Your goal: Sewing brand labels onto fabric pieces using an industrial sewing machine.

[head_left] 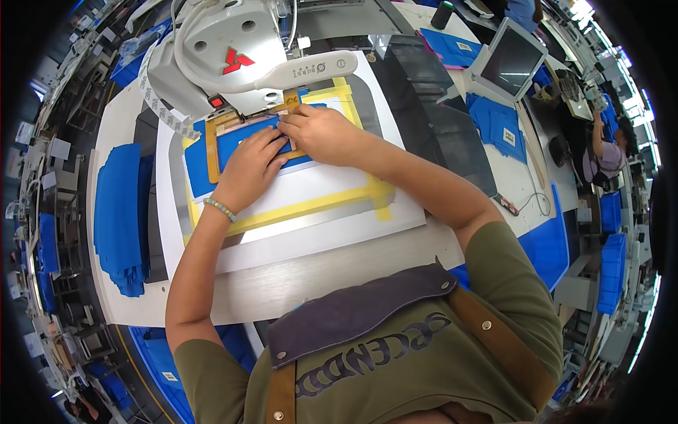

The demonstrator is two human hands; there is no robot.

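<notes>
My left hand (251,161) rests with slightly bent, separated fingers on blue fabric (236,136) inside a yellow-brown template frame (210,164), just below the white sewing machine head (226,39). My right hand (314,134) lies beside it, fingertips bent onto the upper right part of the template. Whatever is directly under those fingertips is hidden. The template sits on a white board (296,251) with strips of yellow tape (282,210). The needle area is just above my fingers.
Stacked blue fabric pieces (121,215) lie at left. At right are more blue pieces (494,127), a screen (508,56), a black thread cone (442,15) and a blue tray (544,247). A co-worker (607,152) works at the far right.
</notes>
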